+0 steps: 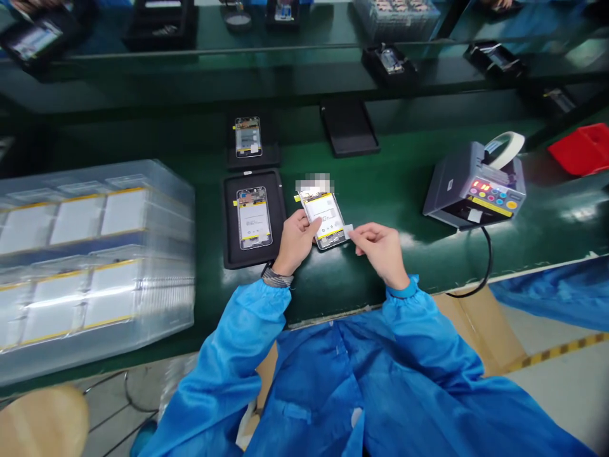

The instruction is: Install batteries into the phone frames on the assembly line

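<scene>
My left hand [295, 238] grips an opened smartphone [325, 214] by its left side, thumb lying over the white battery. The phone is tilted a little, with its circuit parts and yellow strips showing. At its lower right corner, my right hand [380, 247] pinches a small whitish piece of tape [349, 231] that meets the phone's edge; whether it is stuck down I cannot tell. Just left of my left hand, a second opened phone [254, 218] rests in a black tray [231, 244]. A third opened phone [248, 136] lies on another black tray behind it.
Clear plastic trays of batteries [181, 254] are stacked at the left. A black tray [349, 127] lies behind the held phone. To the right stand a tape dispenser [469, 187] with a cable and a red bin [583, 150]. A raised shelf [209, 76] runs along the back.
</scene>
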### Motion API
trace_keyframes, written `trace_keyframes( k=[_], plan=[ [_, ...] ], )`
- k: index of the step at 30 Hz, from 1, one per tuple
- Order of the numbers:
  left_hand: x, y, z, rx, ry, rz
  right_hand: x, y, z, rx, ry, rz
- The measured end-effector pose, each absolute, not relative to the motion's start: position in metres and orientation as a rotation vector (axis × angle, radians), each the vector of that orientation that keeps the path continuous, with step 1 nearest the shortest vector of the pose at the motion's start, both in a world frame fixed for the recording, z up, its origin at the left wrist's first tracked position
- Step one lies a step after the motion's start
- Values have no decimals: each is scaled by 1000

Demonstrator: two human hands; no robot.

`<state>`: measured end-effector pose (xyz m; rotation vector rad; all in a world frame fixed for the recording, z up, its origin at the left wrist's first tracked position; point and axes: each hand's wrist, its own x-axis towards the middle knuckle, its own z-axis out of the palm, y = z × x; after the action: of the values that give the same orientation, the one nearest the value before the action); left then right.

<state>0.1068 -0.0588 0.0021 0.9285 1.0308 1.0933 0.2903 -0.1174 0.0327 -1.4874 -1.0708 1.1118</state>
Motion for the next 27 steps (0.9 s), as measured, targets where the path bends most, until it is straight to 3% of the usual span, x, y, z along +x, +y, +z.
trace_keyframes(
  k=[27],
  plan=[
    [104, -58, 1, 987, 982, 1092, 268, -107, 15, -1571, -1256, 961]
  ],
)
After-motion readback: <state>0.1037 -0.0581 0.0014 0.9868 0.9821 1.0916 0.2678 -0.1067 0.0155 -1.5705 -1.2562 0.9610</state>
